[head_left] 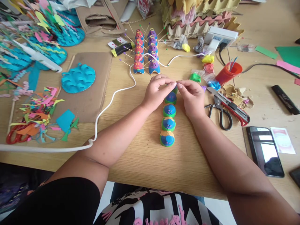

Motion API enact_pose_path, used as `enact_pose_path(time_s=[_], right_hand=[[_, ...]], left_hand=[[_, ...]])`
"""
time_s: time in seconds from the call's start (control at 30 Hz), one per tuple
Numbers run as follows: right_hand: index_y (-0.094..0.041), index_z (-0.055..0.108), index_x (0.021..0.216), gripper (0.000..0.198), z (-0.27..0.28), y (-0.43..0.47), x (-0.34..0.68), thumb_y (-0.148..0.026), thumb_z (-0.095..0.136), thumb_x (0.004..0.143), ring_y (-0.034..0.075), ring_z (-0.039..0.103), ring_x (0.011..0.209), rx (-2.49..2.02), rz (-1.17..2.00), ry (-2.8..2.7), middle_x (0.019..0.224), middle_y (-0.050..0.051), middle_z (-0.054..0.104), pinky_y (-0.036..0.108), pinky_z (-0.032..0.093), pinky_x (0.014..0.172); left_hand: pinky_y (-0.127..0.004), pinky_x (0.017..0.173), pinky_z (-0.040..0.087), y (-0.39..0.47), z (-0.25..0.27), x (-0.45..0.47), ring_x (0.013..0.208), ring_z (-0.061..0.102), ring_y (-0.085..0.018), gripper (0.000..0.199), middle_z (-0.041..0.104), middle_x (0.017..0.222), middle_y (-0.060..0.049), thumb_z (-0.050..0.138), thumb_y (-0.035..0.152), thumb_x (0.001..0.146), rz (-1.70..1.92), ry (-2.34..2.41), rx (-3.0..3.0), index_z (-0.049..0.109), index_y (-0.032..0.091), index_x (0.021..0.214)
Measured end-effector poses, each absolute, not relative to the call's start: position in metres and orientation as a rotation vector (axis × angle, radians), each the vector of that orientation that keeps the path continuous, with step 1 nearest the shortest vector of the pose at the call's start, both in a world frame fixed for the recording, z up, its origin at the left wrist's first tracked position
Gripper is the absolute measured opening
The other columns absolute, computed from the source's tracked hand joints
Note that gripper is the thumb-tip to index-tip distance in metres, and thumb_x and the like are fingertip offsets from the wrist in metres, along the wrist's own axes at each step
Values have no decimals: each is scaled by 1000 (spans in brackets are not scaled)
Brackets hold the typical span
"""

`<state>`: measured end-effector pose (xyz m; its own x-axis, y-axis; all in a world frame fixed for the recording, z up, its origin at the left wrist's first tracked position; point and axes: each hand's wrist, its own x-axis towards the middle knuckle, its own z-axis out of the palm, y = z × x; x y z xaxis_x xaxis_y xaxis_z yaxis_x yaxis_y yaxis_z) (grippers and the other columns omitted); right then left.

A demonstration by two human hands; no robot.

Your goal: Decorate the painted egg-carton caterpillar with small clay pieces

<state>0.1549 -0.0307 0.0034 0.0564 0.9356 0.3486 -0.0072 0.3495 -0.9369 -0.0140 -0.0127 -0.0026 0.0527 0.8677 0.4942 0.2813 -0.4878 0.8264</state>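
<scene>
Fingers (168, 90) of the left hand (154, 94) and the right hand (194, 97) meet at their tips over the far end of a row of blue-and-green domes (169, 111), thumbs pressed to forefingers; whether a small piece is pinched between them, I cannot tell. At the far left of the desk (138, 153), blue woven discs (70, 37) carry paper strips, with a white stick-shaped tool (38, 56) lying across them. Nearer sits a heap of paper scraps (43, 106), red scissor handles (14, 134) poking out beside it. Next comes a cardboard sheet (100, 90) with a single blue disc (79, 78) on it. A white cable (113, 98) curves past, looping by two upright lines of red domes (138, 53) and purple domes (153, 53), both stuck with pins. The blue-and-green row runs straight between the forearms, with orange patches and little smiling faces on its nearer domes. To its right, a green lump (195, 77) lies near a tilted orange-red cup (228, 73); closer in, black-handled cutters (225, 120) lie just beside a red utility knife (236, 110). Farthest right are a phone (266, 151), a pale card (282, 140) and a black packet (284, 99).
</scene>
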Motion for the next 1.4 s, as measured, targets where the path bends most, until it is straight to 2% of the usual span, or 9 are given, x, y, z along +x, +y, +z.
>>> enact_pose_path(time_s=[0.13,0.27,0.5,0.77,1.0,1.23,1.4], right_hand=[[-28,77,95,46,5,-31,156,-73,83,85,18,70,93,-935,906,-1278,95,1,74,37,63,89],[-28,75,94,49,6,-32,157,-76,80,87,18,68,91,-973,911,-1303,91,0,71,36,62,87],[-27,73,90,53,8,-33,156,-79,81,84,16,64,85,-962,964,-1306,86,-1,68,33,59,80],[-26,70,84,59,12,-35,156,-85,73,86,15,62,82,-976,1017,-1329,82,-2,64,31,58,82],[-26,67,84,56,10,-32,156,-80,83,80,14,58,77,-971,1062,-1273,79,-3,62,30,54,74],[-26,64,89,47,10,-31,158,-69,82,87,13,57,76,-957,1100,-1243,80,-3,61,29,52,76],[-26,59,83,45,11,-32,159,-65,81,89,11,54,70,-937,1171,-1154,74,-5,62,27,48,74]], left_hand=[[-42,117,54,-16,1,-14,118,73,-22,26,79,108,-4,73,52,103,1464,1124,1815,81,28,101],[-42,117,53,-18,6,-14,118,72,-22,20,80,110,-3,77,50,101,1475,1176,1834,79,30,102],[-43,116,52,-17,4,-14,116,72,-22,18,80,108,-3,78,49,100,1501,1122,1894,79,31,101],[-42,115,53,-15,2,-15,115,72,-23,21,80,106,-3,79,50,100,1479,1173,1911,80,30,99],[-41,116,52,-20,8,-14,117,72,-23,15,82,110,-4,78,43,100,1446,1194,1945,81,28,104],[-40,114,53,-19,4,-14,119,72,-23,16,82,114,-5,72,41,103,1505,1227,1831,79,28,110],[-40,113,53,-20,4,-12,116,73,-22,11,83,111,-5,73,35,101,1517,1225,1819,79,28,107]])
